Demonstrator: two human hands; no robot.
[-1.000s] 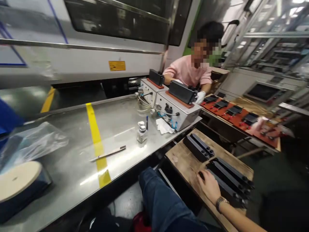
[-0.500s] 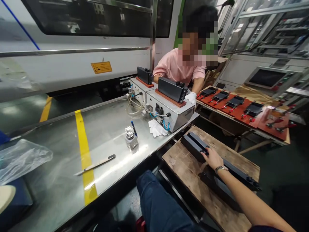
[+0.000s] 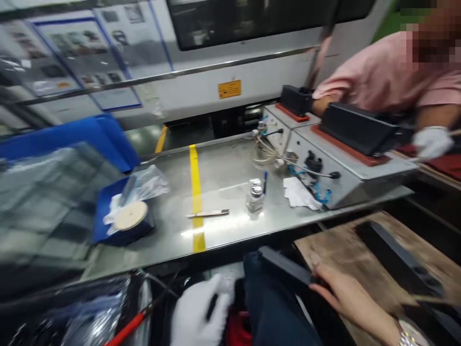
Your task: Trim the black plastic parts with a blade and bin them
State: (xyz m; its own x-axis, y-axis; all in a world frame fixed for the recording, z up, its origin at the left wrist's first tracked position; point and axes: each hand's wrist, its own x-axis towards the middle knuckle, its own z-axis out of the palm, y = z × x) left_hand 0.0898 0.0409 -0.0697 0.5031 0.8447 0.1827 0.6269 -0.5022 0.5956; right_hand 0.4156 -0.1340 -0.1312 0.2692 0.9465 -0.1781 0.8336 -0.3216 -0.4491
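Observation:
My bare right hand, with a metal watch at the wrist, grips one end of a long black rectangular part. The part hangs over my thigh, beside the wooden board. Another long black part lies on that board, right of the hand. My left hand, in a white glove, is low in the view by my left leg. A dark gap shows between its fingers, and nothing is visible in it; it is somewhat blurred.
On the metal bench are a glass bottle, a brush, white cloth and grey fixture boxes carrying black parts. A blue bin stands left. Opposite, a co-worker's gloved hand is near the fixtures. A red handle juts up low left.
My right hand has lifted a black part off the wooden board and brought it left over my leg. My gloved left hand has come into view. The camera has turned left.

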